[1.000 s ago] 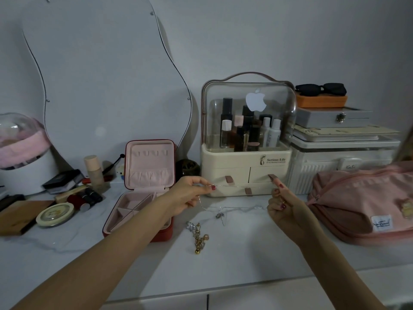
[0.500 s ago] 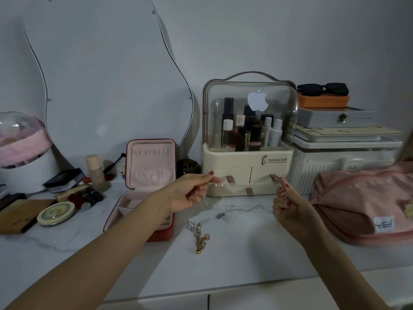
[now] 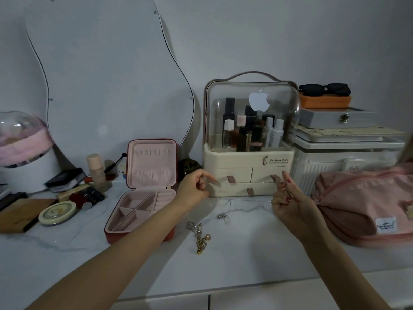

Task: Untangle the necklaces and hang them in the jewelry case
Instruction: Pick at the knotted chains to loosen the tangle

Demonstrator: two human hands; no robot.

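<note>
While both hands hover mid-frame, the left hand (image 3: pixel 194 188) and right hand (image 3: pixel 288 199) each pinch a thin necklace (image 3: pixel 243 200) stretched between them; the open jewelry case (image 3: pixel 143 198) sits left on the table (image 3: pixel 245 260)

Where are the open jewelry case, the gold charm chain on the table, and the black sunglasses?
jewelry case (image 3: pixel 151 166): head view, on the pink lining of the raised lid.
gold charm chain (image 3: pixel 199 234): head view, on the middle links lying on the table.
black sunglasses (image 3: pixel 325 89): head view, on the bridge between the lenses.
</note>
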